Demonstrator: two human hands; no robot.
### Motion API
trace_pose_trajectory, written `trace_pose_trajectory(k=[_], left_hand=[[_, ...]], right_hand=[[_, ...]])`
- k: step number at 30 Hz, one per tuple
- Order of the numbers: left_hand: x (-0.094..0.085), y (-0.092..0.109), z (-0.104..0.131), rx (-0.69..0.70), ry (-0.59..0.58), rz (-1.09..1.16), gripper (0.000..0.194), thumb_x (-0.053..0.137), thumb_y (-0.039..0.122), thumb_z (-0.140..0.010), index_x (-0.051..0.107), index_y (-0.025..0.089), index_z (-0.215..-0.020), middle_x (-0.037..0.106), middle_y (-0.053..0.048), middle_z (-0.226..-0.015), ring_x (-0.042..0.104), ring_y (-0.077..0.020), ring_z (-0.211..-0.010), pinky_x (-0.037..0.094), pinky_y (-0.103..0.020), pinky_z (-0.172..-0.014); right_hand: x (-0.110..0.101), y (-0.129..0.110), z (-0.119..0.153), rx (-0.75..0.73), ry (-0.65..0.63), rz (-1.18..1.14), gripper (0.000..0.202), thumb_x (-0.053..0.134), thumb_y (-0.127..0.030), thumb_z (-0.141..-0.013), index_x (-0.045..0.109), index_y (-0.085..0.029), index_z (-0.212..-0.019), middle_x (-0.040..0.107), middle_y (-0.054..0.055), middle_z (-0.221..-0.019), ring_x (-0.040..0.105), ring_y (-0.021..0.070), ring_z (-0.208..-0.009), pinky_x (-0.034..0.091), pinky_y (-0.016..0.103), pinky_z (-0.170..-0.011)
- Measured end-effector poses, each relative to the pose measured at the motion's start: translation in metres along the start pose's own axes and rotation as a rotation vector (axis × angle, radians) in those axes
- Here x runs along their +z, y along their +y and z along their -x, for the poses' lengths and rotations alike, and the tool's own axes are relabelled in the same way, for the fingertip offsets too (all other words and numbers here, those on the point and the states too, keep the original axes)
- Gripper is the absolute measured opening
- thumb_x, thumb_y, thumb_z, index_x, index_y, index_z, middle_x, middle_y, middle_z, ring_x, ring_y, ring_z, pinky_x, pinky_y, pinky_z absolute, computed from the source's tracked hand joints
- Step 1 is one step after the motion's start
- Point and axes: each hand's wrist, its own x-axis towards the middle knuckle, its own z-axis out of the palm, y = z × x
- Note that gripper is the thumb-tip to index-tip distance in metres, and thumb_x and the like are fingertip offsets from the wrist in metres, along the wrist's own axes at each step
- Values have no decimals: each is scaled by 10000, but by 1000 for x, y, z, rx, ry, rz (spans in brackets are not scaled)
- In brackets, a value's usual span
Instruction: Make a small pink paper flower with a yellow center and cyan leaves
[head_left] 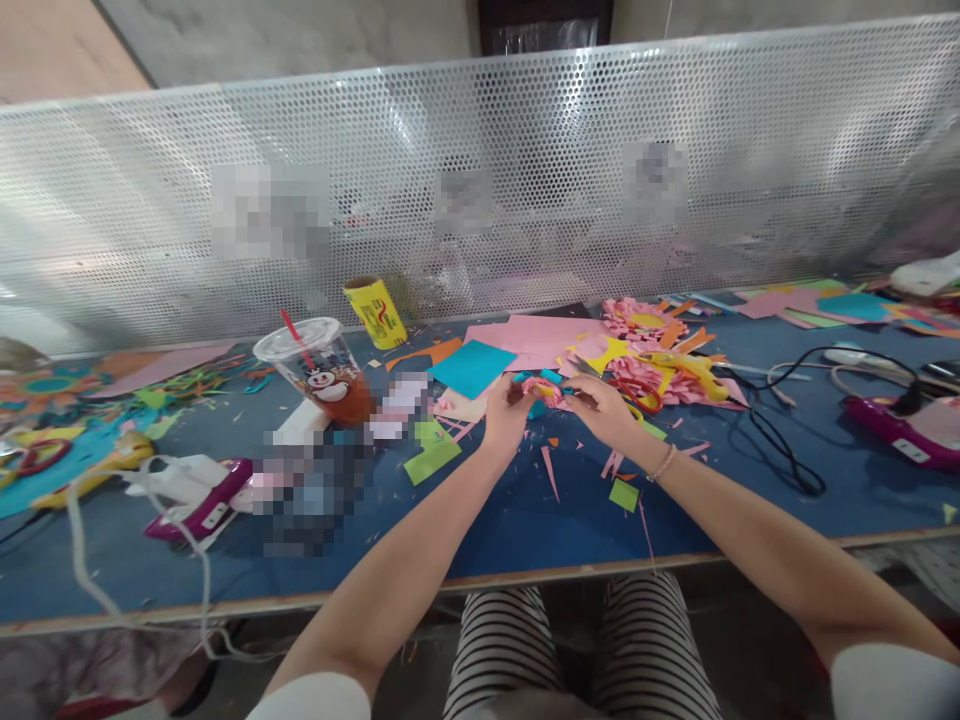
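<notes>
Both hands meet above the middle of the blue table [510, 530], around a small paper flower [546, 391] with a pink and yellow centre and blue petals. My left hand [507, 408] pinches its left side. On its right side my right hand [602, 404] has its fingers closed on the blue petals. Just behind lie a blue paper sheet [472, 368] and pink sheets [525, 338]. Red-handled scissors [637, 394] and a yellow glue gun [694, 372] rest right of my right hand, by pink paper flowers [645, 318].
A plastic cup of drink [330, 385] and a yellow can [377, 314] stand left of centre. Purple devices [199, 510] with cables lie at both sides. A black cable [780, 440] loops at the right. Behind the table rises a perforated metal screen [375, 130].
</notes>
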Motion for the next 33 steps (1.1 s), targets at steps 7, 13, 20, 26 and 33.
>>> trace_pose_trajectory(k=[7,13,20,26,33], left_hand=[[1,7,3,-31,56,-72,144,639,216,-664,503,171,-645,555,30,-625,519,-99,-591,387,-216,-570],[-1,10,5,154,22,-38,99,578,152,-694,561,187,-785,611,-24,-850,581,-145,-840,442,-270,-752],[-7,29,11,553,101,-144,206,542,41,-641,544,205,-766,588,-43,-982,553,-182,-988,432,-341,-831],[-9,36,16,698,138,-291,149,594,110,-678,538,222,-761,626,-44,-956,576,-191,-918,444,-368,-821],[-10,33,13,699,82,-312,116,579,122,-710,561,228,-754,639,-49,-951,589,-190,-914,460,-365,-806]], right_hand=[[5,4,1,65,-38,-149,210,572,-337,-772,587,-206,-936,615,62,-963,605,176,-848,520,321,-735],[5,-9,-5,-105,65,43,187,615,-301,-756,573,-206,-911,621,57,-899,590,192,-871,505,361,-782],[-17,-40,-20,-587,57,292,179,528,-136,-790,590,-250,-913,644,38,-921,591,181,-904,485,394,-816],[-15,-42,-20,-626,127,314,168,536,-148,-778,588,-267,-883,653,34,-881,609,179,-852,504,392,-761],[-5,-28,-13,-631,187,332,177,540,-158,-770,588,-276,-892,640,43,-885,598,190,-847,491,404,-763]])
